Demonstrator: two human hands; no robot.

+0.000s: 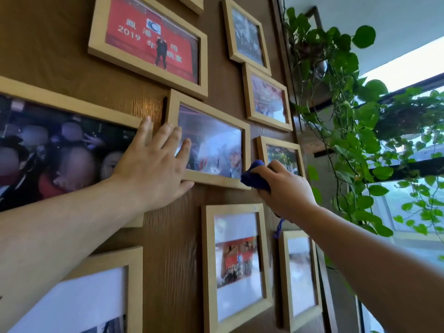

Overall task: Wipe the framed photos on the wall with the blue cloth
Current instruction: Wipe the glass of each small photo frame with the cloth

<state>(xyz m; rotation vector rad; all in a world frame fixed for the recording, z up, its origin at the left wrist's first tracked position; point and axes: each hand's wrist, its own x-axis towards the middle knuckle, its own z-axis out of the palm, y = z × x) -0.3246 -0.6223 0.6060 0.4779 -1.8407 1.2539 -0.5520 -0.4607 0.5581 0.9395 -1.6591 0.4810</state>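
Observation:
Several light wooden photo frames hang on a brown wood-grain wall. My left hand lies flat with fingers spread against the left end of the middle frame, thumb under its lower edge. My right hand is closed on a bunched blue cloth, pressed at that frame's lower right corner. A blue cord from the cloth dangles below my wrist. A small frame sits just right of the cloth, partly hidden by my hand.
A large frame is at the left, a red-photo frame above, and two upright frames below. Trailing green plants hang on dark shelves right of the wall, in front of a bright window.

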